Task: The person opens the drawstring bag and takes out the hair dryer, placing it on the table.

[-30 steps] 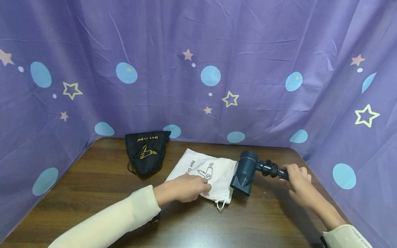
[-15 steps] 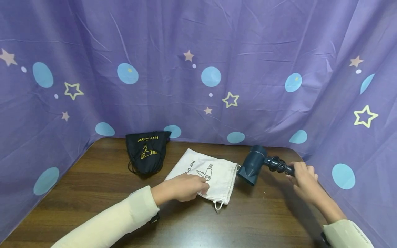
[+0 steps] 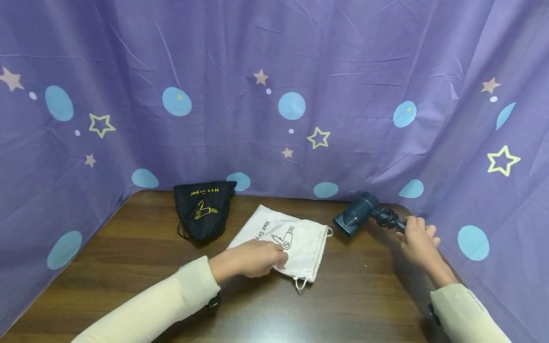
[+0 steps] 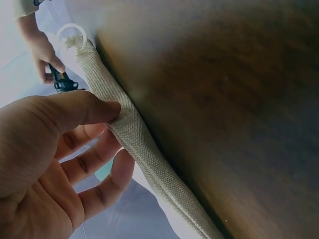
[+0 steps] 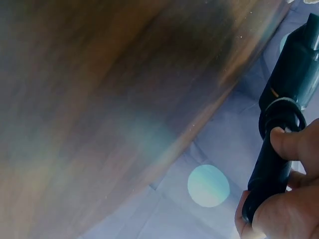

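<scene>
Nearest, a white bag [image 3: 304, 245] was pinched by its near edge between thumb and fingers of the left hand [image 3: 257, 258], so yeah, that grip was closed up on cloth. The bag was laid out mid-table [image 3: 334, 300], dryer drawing facing up. A bit farther and off to the right, a dark teal hair dryer [image 3: 357, 214] was held by its handle, the right hand's [image 3: 418, 240] grip wrapped round it. Its nozzle was pointed near-left, well, apart from the bag; whether the table was touched by it couldn't be told. Far left, a black bag [image 3: 203, 212] was placed before a starry purple curtain [image 3: 240, 62].
</scene>
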